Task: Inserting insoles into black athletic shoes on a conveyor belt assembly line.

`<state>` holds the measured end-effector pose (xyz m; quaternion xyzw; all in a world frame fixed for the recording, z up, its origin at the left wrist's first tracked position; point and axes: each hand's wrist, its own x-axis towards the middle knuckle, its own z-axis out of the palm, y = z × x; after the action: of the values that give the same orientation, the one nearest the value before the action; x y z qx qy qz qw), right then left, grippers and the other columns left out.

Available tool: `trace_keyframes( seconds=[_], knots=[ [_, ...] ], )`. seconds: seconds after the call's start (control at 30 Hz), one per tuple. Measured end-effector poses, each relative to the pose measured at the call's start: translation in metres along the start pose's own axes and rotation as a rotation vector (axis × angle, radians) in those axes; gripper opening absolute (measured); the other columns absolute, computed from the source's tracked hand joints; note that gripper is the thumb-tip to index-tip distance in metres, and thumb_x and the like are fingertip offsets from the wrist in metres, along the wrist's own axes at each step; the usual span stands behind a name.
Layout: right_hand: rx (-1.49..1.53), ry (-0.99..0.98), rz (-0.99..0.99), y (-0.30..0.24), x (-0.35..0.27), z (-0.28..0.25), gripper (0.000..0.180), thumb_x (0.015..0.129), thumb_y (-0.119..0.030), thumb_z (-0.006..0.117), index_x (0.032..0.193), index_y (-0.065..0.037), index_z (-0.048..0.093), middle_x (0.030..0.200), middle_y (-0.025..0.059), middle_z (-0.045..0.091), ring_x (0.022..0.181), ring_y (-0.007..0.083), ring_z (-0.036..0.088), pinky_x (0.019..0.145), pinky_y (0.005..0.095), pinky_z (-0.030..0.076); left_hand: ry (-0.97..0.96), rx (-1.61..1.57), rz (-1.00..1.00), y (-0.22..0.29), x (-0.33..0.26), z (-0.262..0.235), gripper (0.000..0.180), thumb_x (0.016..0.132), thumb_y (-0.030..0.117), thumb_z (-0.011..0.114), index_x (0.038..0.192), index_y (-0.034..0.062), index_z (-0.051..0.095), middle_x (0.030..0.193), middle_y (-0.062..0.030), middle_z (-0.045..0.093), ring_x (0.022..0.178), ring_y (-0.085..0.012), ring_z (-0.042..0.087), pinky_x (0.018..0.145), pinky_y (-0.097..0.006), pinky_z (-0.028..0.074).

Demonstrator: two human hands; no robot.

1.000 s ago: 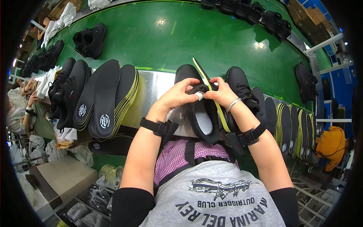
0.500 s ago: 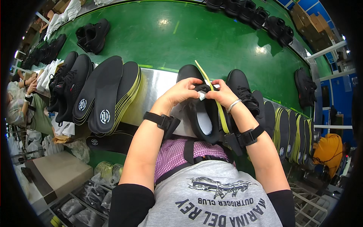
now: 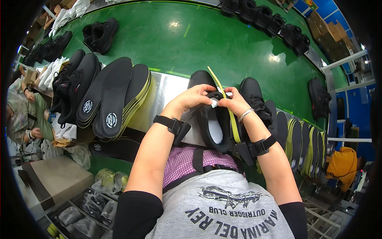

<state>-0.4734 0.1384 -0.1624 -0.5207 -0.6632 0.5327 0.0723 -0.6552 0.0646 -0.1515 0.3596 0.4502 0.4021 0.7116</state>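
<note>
A black sneaker [image 3: 207, 129] stands before me on the metal edge, toe pointing away, a pale lining showing in its opening. My left hand [image 3: 193, 97] is closed, thumb and fingers pinching the sneaker's tongue. Between my thumbs shows a small white piece [image 3: 214, 103], perhaps paper or a tag. My right hand [image 3: 237, 103] is closed around an insole [image 3: 234, 125], seen edge-on as a thin yellow-green strip over the sneaker's right side. Its fingertips also touch the white piece. A second black sneaker [image 3: 254, 97] sits just right of my right hand.
Black insoles with yellow-green edges stand stacked at left [image 3: 139, 85] and right [image 3: 294, 139]. More black sneakers [image 3: 79, 85] are beside the left stack, and others [image 3: 262, 20] line the far side of the green surface [image 3: 175, 44]. A co-worker's hand [image 3: 36, 133] shows at far left.
My hands stay at the sneaker's tongue with barely any movement; the insole is still in my right hand. At far left, the co-worker's hands have moved apart and one is lower.
</note>
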Motion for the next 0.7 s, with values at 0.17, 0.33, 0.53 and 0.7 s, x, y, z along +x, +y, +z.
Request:
trace_keyframes(
  seconds=[0.17,0.33,0.53,0.7],
  knots=[
    [0.044,-0.033,0.024,-0.0004,0.0002,-0.0018,0.066,0.059,-0.017,0.068,0.115,-0.001,0.038,0.092,0.0121,0.052,0.082,0.0182,0.051,0.073,0.0266,0.041,0.001,0.103,0.023,-0.0021,-0.0006,0.0018,0.065,0.065,0.012,0.065,0.123,-0.0017,0.039,0.112,-0.0138,0.048,0.107,-0.0177,0.043,0.092,-0.028,0.034],
    [0.055,-0.046,0.038,-0.0032,-0.0005,-0.0014,0.066,0.058,-0.017,0.069,0.115,-0.001,0.038,0.092,0.0116,0.052,0.083,0.0181,0.050,0.073,0.0267,0.041,-0.001,0.167,0.053,-0.0072,0.0023,0.0024,0.067,0.063,0.011,0.064,0.123,-0.0015,0.039,0.113,-0.0132,0.048,0.109,-0.0183,0.042,0.092,-0.028,0.033],
    [0.078,-0.043,0.033,0.0013,0.0030,0.0000,0.064,0.059,-0.016,0.069,0.114,-0.002,0.039,0.091,0.0112,0.051,0.083,0.0182,0.051,0.074,0.0267,0.041,0.064,0.152,0.005,-0.0049,-0.0009,0.0052,0.067,0.061,0.010,0.062,0.123,0.0002,0.039,0.116,-0.0142,0.046,0.114,-0.0222,0.039,0.095,-0.031,0.031],
    [0.079,-0.040,0.032,-0.0001,0.0025,0.0017,0.064,0.059,-0.015,0.068,0.114,-0.003,0.038,0.092,0.0115,0.052,0.082,0.0182,0.051,0.073,0.0266,0.041,0.063,0.094,-0.002,-0.0041,-0.0040,0.0053,0.069,0.061,0.008,0.062,0.125,0.0002,0.037,0.123,-0.0178,0.042,0.126,-0.0288,0.027,0.100,-0.034,0.025]
  ],
)
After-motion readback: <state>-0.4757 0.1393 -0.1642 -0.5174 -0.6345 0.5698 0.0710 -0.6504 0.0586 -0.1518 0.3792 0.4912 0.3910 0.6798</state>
